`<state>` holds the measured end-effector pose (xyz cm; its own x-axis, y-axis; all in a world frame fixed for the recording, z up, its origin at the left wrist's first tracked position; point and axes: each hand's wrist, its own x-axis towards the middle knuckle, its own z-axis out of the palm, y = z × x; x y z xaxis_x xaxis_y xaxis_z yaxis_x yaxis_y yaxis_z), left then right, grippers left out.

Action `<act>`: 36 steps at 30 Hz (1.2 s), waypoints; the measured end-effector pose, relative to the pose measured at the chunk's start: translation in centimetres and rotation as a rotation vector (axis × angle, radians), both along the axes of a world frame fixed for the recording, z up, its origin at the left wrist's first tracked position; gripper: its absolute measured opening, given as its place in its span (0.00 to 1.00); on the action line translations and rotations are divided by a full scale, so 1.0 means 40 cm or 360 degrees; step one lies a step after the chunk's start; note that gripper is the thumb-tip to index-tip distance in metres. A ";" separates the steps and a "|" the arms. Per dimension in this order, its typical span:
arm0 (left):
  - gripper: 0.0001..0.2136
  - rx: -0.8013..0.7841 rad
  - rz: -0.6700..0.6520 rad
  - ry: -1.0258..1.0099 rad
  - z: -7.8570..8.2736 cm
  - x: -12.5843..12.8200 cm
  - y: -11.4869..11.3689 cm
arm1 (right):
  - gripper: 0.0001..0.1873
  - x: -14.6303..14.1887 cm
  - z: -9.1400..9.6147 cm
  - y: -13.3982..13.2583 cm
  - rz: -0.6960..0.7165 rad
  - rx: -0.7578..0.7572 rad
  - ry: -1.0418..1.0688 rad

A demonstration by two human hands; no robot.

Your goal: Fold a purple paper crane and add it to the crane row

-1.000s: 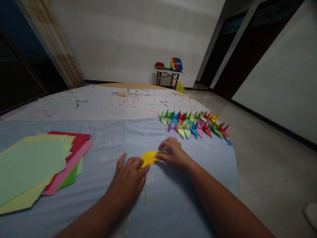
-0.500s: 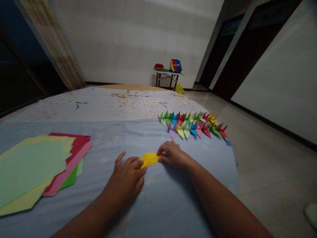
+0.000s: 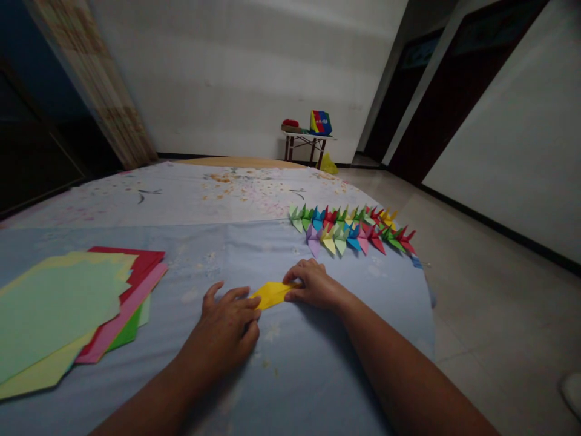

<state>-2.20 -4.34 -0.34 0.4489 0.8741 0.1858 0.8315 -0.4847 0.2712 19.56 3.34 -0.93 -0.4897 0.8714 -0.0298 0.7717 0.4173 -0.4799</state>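
A small folded piece of yellow paper (image 3: 271, 294) lies on the light blue sheet (image 3: 318, 375) between my hands. My left hand (image 3: 227, 324) rests flat beside it, fingers spread, fingertips pressing its left end. My right hand (image 3: 312, 283) is curled over its right end, fingers pinched on the paper. Beyond my right hand stand two rows of several folded paper cranes (image 3: 351, 229) in green, blue, red, yellow, pink and purple.
A fanned stack of coloured paper sheets (image 3: 68, 309), pale green on top, lies at the left. The sheet's rounded edge drops to a tiled floor (image 3: 499, 315) on the right. A small table (image 3: 307, 140) with coloured items stands by the far wall.
Both hands and the yellow paper have shifted slightly left. My left fingers have spread flatter on the sheet, and my right hand has kept its pinch on the paper's right end.
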 end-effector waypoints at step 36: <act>0.20 0.0211 -0.0158 0.0112 -0.063 0.002 0.047 | 0.17 0.008 0.031 -0.022 0.0491 0.0357 0.0072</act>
